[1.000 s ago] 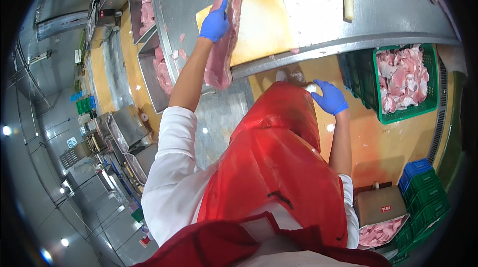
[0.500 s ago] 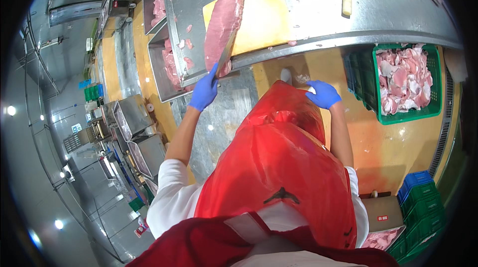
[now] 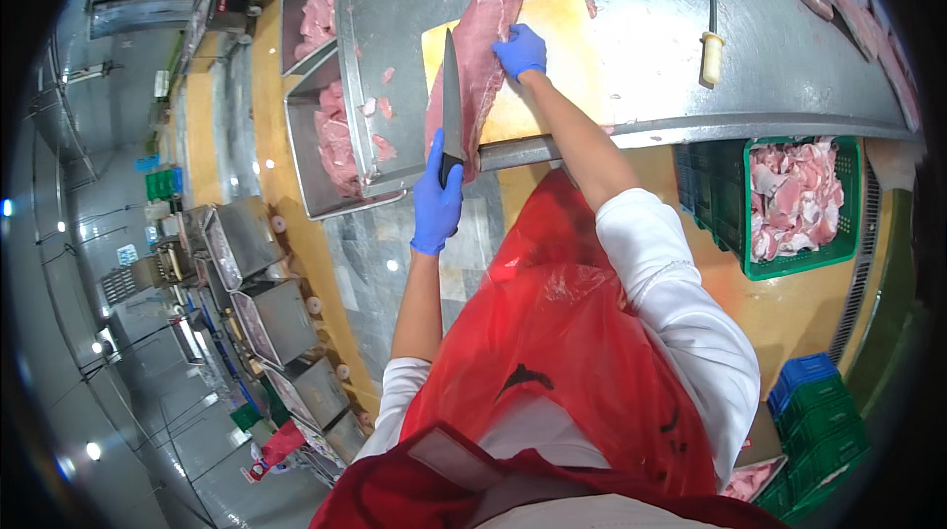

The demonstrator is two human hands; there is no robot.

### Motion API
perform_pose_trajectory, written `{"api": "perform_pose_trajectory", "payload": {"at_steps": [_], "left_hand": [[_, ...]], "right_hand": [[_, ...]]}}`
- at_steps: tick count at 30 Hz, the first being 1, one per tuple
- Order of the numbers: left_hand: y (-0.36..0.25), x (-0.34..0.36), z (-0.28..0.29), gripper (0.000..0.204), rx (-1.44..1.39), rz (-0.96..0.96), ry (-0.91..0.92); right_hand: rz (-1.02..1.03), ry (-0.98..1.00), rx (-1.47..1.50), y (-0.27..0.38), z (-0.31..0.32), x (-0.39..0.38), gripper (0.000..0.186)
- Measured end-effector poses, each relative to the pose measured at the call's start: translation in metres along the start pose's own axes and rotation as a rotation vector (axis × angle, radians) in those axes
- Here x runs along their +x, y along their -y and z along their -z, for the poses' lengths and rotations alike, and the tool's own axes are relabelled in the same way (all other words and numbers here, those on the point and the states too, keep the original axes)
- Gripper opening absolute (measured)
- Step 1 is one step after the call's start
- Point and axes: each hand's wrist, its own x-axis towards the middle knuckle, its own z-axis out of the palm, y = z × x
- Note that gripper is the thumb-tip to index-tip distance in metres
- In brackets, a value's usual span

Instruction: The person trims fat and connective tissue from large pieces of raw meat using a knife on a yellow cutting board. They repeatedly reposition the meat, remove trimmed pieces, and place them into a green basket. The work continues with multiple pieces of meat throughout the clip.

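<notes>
A long slab of raw pink meat (image 3: 485, 45) lies on a yellow cutting board (image 3: 547, 85) on the steel table (image 3: 631, 16), its near end hanging over the table's front edge. My left hand (image 3: 437, 198), in a blue glove, grips the black handle of a knife (image 3: 451, 95) whose blade lies along the meat's left side, pointing away from me. My right hand (image 3: 520, 50), also blue-gloved, presses on the meat's far right edge. A red plastic apron (image 3: 562, 332) covers my front.
A sharpening steel with a pale handle (image 3: 710, 31) lies on the table to the right. Steel bins with meat pieces (image 3: 330, 124) stand left of the table. A green crate of meat (image 3: 794, 198) sits on the floor at right. More crates (image 3: 814, 411) are at lower right.
My right hand rose from beside the apron onto the meat. My left hand left the meat's hanging end and now holds the knife with its blade along the slab.
</notes>
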Motion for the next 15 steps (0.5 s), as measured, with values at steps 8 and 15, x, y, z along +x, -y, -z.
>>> {"api": "perform_pose_trajectory", "payload": {"at_steps": [8, 15], "left_hand": [[-0.004, 0.101, -0.016, 0.061, 0.082, -0.141, 0.135], [-0.001, 0.197, -0.04, 0.059, 0.398, -0.36, 0.143]], "right_hand": [[0.005, 0.029, -0.039, -0.006, 0.021, 0.02, 0.019], [-0.143, 0.123, 0.343, -0.027, 0.01, 0.023, 0.04]]}}
